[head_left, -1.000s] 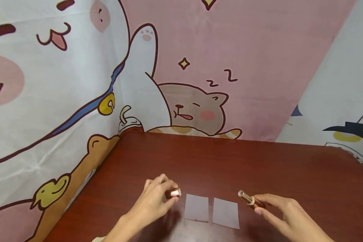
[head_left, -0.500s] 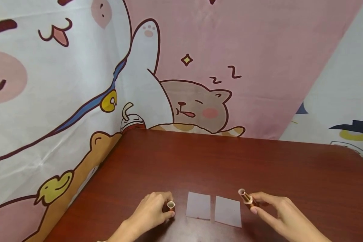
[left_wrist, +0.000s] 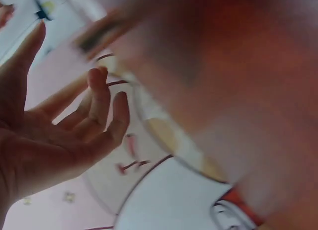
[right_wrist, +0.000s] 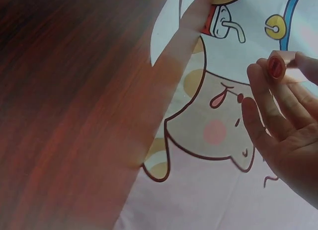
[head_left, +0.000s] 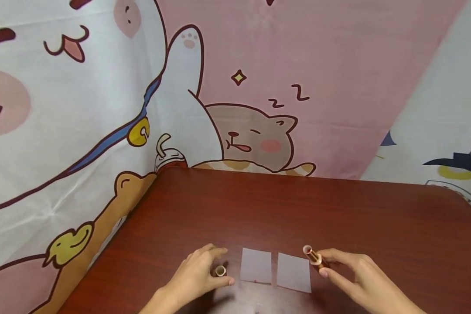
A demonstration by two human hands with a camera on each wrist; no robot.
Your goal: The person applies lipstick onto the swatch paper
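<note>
Near the bottom centre, the left hand [head_left: 196, 271] has its thumb and fingers apart, a cap [head_left: 220, 271] standing between them on the table [head_left: 267, 209]. At lower right, the right hand [head_left: 359, 274] pinches a gold tube [head_left: 316, 260], tilted toward the upper left, near two papers [head_left: 256, 265].

Glossy reddish-brown table [head_left: 298, 209], pink and white cartoon backdrop [head_left: 349, 69], printed sleeping animal [head_left: 255, 137]

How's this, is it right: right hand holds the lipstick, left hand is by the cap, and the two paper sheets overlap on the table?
Not quite: the left sheet and right sheet do not overlap; the head view shows them side by side on the table with a gap between. The rest stands: right hand holds the lipstick, left hand is by the cap.
</note>
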